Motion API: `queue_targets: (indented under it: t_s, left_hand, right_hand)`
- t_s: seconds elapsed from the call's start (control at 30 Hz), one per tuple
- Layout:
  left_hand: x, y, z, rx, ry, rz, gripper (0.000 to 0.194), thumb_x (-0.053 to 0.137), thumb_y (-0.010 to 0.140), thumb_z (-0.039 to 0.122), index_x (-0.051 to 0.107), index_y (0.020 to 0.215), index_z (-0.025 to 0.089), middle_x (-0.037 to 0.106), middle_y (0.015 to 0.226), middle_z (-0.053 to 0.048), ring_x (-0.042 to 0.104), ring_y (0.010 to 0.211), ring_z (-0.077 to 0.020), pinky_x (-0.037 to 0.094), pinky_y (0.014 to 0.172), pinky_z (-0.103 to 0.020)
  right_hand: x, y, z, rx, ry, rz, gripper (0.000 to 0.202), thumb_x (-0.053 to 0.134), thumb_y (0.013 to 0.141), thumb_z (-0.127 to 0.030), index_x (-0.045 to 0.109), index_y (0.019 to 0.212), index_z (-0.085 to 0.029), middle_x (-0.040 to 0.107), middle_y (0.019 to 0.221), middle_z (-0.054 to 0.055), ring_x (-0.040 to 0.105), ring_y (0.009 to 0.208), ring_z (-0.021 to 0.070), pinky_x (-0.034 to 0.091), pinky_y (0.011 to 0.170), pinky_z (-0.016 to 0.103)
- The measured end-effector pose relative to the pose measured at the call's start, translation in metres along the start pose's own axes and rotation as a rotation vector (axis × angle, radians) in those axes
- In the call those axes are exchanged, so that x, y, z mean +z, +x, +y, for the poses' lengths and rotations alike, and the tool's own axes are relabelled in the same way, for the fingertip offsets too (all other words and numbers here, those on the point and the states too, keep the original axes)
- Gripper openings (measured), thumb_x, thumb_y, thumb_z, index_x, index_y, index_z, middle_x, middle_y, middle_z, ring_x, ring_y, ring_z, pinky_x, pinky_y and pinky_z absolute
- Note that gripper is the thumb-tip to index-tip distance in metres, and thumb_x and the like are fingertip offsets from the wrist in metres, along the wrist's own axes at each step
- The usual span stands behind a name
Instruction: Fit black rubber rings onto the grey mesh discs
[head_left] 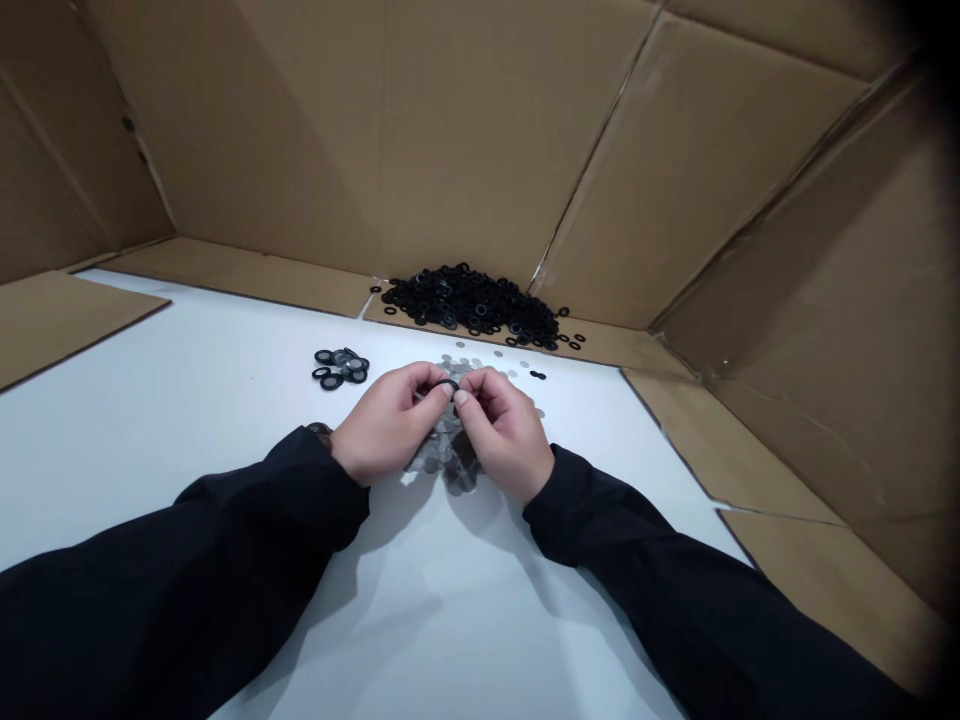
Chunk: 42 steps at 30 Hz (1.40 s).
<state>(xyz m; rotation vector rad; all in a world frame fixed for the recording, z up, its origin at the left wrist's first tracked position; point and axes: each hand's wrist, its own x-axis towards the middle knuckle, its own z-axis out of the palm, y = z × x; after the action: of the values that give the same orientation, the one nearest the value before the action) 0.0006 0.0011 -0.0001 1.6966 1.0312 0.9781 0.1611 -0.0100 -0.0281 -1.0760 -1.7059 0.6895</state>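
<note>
Both the left hand [397, 415] and right hand [506, 425] pinch one black ring [448, 382] above scattered grey discs [459, 478]. They're probably fitting a disc, though I can't see one inside; the next move likely calls for even thumb pressure.

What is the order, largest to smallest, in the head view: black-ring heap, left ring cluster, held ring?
1. Black-ring heap
2. Left ring cluster
3. Held ring, though partly hidden
</note>
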Motion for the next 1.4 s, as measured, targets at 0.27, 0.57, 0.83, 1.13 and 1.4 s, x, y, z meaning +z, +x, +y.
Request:
queue_targets:
  t_s: [0.27, 0.57, 0.83, 1.13, 1.4]
  left_hand:
    - [0.0013, -0.0012, 0.0048, 0.002, 0.026, -0.009, 0.016, 0.051, 0.088, 0.031, 0.055, 0.083, 0.017, 0.055, 0.076, 0.001, 0.049, 0.069, -0.0121, 0.04, 0.063, -0.025]
    - [0.0036, -0.0017, 0.0009, -0.017, -0.054, -0.025, 0.015, 0.05, 0.088, 0.031, 0.054, 0.082, 0.017, 0.052, 0.073, 0.001, 0.047, 0.067, -0.0117, 0.04, 0.063, -0.026]
    - [0.002, 0.0003, 0.0033, -0.05, -0.001, -0.056, 0.015, 0.052, 0.086, 0.03, 0.056, 0.082, 0.017, 0.052, 0.071, 0.001, 0.045, 0.062, -0.0102, 0.038, 0.057, -0.024]
    - [0.0009, -0.0007, 0.0031, -0.174, -0.262, -0.136, 0.019, 0.057, 0.083, 0.031, 0.057, 0.072, 0.016, 0.063, 0.069, -0.001, 0.056, 0.062, -0.0117, 0.045, 0.061, -0.025]
    - [0.0007, -0.0001, -0.0001, -0.201, -0.342, -0.143, 0.015, 0.06, 0.079, 0.027, 0.059, 0.07, 0.015, 0.06, 0.066, 0.0, 0.051, 0.059, -0.0101, 0.041, 0.061, -0.025]
  right_hand:
    - [0.0002, -0.0026, 0.0001, 0.034, 0.05, -0.006, 0.014, 0.049, 0.094, -0.033, 0.05, 0.085, -0.021, 0.046, 0.067, -0.004, 0.041, 0.059, 0.0112, 0.035, 0.057, 0.025]
    - [-0.0008, -0.0002, 0.002, -0.004, 0.018, -0.02, 0.012, 0.05, 0.092, -0.028, 0.049, 0.083, -0.021, 0.044, 0.067, -0.004, 0.041, 0.058, 0.0104, 0.035, 0.056, 0.024]
    - [-0.0009, -0.0039, 0.0021, 0.048, 0.053, 0.004, 0.012, 0.052, 0.09, -0.03, 0.051, 0.084, -0.02, 0.046, 0.068, -0.004, 0.041, 0.059, 0.0105, 0.035, 0.055, 0.024]
    - [0.003, 0.004, 0.0043, 0.382, 0.557, -0.091, 0.019, 0.056, 0.083, -0.038, 0.051, 0.077, -0.02, 0.046, 0.059, -0.005, 0.042, 0.051, 0.0106, 0.035, 0.05, 0.024]
    - [0.001, 0.0052, -0.0009, 0.461, 0.758, -0.169, 0.018, 0.06, 0.079, -0.032, 0.051, 0.07, -0.019, 0.042, 0.058, -0.004, 0.033, 0.05, 0.0097, 0.028, 0.048, 0.025]
